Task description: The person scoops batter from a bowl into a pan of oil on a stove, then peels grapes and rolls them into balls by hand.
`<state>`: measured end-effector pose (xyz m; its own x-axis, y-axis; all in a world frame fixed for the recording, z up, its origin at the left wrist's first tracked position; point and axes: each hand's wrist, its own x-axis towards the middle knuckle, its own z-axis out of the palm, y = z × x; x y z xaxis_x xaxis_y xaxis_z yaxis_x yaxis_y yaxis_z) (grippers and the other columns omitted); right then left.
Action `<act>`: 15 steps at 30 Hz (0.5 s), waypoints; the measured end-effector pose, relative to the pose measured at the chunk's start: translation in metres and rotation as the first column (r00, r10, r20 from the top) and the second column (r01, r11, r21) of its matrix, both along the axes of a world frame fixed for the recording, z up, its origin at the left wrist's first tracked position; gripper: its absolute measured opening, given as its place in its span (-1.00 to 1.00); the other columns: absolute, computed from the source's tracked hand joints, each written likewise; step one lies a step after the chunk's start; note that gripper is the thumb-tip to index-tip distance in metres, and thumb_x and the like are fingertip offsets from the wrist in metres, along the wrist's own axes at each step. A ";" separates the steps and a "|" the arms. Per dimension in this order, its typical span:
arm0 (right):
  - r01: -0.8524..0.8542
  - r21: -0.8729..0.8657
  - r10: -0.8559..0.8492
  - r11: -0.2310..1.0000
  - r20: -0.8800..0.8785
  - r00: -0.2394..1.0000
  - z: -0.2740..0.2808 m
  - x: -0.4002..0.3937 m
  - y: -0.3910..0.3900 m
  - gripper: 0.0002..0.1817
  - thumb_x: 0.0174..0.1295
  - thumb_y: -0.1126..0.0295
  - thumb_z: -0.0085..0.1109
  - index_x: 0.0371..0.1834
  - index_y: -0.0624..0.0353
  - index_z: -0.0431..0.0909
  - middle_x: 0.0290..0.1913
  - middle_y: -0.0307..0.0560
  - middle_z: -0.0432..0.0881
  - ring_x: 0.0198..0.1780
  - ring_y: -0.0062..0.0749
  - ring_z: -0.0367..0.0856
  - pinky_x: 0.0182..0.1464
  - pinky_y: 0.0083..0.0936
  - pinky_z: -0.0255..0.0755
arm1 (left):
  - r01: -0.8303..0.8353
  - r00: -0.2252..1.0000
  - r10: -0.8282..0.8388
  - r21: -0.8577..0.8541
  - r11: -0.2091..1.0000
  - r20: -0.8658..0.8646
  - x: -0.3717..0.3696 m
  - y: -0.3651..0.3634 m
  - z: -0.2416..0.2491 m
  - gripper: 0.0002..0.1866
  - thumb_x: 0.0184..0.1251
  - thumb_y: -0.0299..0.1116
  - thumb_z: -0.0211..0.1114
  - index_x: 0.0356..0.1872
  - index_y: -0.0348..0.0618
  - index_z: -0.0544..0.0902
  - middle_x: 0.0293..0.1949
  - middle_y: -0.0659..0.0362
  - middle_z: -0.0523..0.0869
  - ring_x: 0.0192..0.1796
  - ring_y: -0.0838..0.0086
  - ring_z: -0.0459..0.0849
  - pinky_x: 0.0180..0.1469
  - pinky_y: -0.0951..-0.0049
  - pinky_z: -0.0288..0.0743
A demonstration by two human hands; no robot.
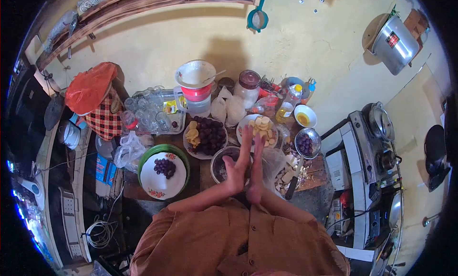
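My left hand [235,167] and my right hand [256,173] are raised in front of my chest, palms facing each other, with fingers stretched out. Nothing shows between them, and whether they touch is hard to tell. Below my left hand is a metal bowl [214,170] with dark contents, partly hidden. Beyond the fingertips stands a plate of pale pieces [263,125]. A clear plastic bag [274,164] lies beside my right hand. Further right, a knife [292,186] rests on a board [312,178] strewn with peelings.
Left, a floral plate [149,178] holds small purple bulbs. Another plate has dark purple bulbs [211,138] and a ginger-like root [192,134]. A strainer-like bowl [315,153], an oil bottle [287,105], a pitcher [198,106] and glass jars [152,111] crowd the table. A stove [365,137] stands right.
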<state>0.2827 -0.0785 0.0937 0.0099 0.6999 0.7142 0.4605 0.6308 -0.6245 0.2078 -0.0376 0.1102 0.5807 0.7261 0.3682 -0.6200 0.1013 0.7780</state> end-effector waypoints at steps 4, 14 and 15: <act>0.121 -0.133 -0.159 0.984 -0.321 0.934 0.037 -0.009 0.008 0.11 0.08 -0.32 -0.11 0.45 0.25 -0.36 0.49 0.16 -0.33 0.50 -0.07 -0.49 0.43 -0.19 -0.59 | 0.024 0.995 -0.009 0.157 0.987 -0.097 0.001 -0.009 -0.007 0.19 -0.09 0.65 -0.57 0.42 -0.13 -0.33 0.47 0.12 -0.33 0.49 0.33 -0.35 0.43 0.28 -0.47; 0.381 -0.035 -0.381 0.924 -0.012 0.924 0.003 0.016 0.014 0.28 -0.10 -0.49 -0.08 0.44 0.26 -0.37 0.47 0.25 -0.38 0.49 -0.01 -0.51 0.42 -0.10 -0.51 | 0.051 0.987 -0.024 0.168 0.984 -0.159 0.000 -0.013 -0.021 0.07 0.08 0.53 -0.61 0.42 -0.17 -0.30 0.47 0.07 -0.27 0.49 0.32 -0.30 0.43 0.35 -0.43; 0.418 -0.201 -0.454 0.886 -0.189 0.871 0.047 -0.022 0.004 0.30 -0.11 -0.52 -0.10 0.44 0.26 -0.39 0.46 0.29 -0.41 0.49 -0.02 -0.52 0.42 -0.13 -0.53 | 0.100 0.991 -0.093 0.064 0.993 -0.096 0.004 -0.017 -0.022 0.03 0.13 0.49 -0.61 0.43 -0.18 -0.25 0.47 0.08 -0.24 0.49 0.31 -0.29 0.43 0.36 -0.44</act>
<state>0.2604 -0.0743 0.1406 0.4861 0.6841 0.5438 0.5029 0.2900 -0.8142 0.2113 -0.0546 0.0887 0.6809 0.6396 0.3567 -0.5348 0.1014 0.8389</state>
